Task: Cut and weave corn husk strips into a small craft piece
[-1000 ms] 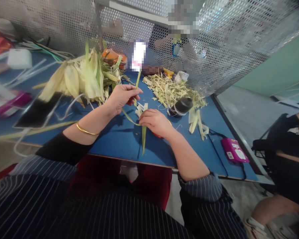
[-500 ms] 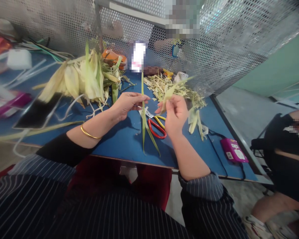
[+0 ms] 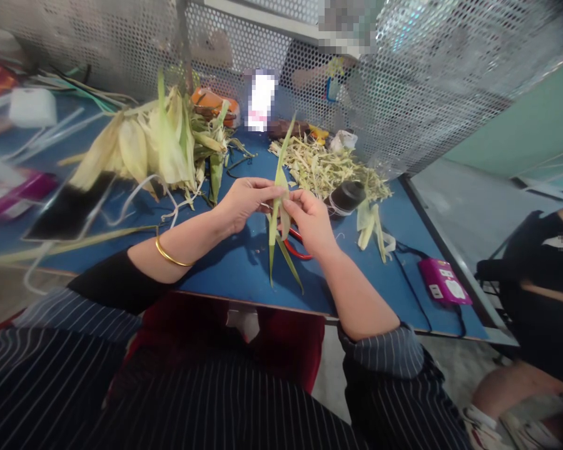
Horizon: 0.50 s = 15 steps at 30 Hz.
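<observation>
Between the fingertips of my left hand (image 3: 251,200) I pinch a long green strip of corn husk (image 3: 274,226), held upright over the blue table. My right hand (image 3: 309,219) is closed on a paler piece of husk (image 3: 285,215), laid against the strip. Both hands nearly touch. Under them lies a pair of scissors with a red handle (image 3: 296,245), mostly covered by my right hand. Another narrow green strip (image 3: 291,265) slants down below. Just right of my right hand stands a black spool of thread (image 3: 346,197).
A bundle of corn husks (image 3: 141,147) lies at the left, by a black tablet-like panel (image 3: 72,206). Husk scraps (image 3: 328,165) are heaped at the back, near a lit phone (image 3: 261,100). A purple box (image 3: 445,281) sits at the right edge. A person (image 3: 535,275) sits beyond.
My right hand has moved left, bringing its pale husk against the strip in my left hand. The black spool, hidden before, now shows. The scissors are more covered.
</observation>
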Available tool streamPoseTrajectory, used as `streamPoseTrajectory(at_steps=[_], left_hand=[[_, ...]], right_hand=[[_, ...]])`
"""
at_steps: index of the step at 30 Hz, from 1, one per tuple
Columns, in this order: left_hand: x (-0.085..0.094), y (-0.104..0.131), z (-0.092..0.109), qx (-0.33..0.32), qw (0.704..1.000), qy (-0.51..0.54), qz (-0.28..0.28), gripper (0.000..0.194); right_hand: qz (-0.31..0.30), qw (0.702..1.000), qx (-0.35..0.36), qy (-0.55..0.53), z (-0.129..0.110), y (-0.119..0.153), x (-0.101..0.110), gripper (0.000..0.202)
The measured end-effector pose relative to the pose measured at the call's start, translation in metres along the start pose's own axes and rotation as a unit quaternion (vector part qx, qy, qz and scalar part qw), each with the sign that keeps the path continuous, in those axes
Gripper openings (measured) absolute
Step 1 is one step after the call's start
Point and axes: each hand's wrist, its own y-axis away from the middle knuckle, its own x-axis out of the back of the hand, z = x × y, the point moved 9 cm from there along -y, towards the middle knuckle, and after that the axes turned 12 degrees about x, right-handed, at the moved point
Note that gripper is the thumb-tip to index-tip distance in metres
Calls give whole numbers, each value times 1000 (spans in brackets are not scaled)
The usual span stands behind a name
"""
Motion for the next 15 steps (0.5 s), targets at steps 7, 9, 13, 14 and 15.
streamPoseTrajectory(at_steps=[7,9,13,14,15], left_hand=[[24,-7,4,-11,992,87,86,13],[21,-8,3,-7,993,100,67,13],[17,-6,0,-1,992,114,61,13],[16,-6,-1,0,991,115,64,12],[16,-5,-1,1,991,114,66,12]], right_hand=[[-42,996,-65,-43,11,4,-9,20],[-47,995,-79,-43,15,6,-11,20],[-58,993,-95,-32,19,9,-17,16],[-59,993,-98,-29,19,9,-19,15],[-59,993,-99,-25,19,10,-19,15]])
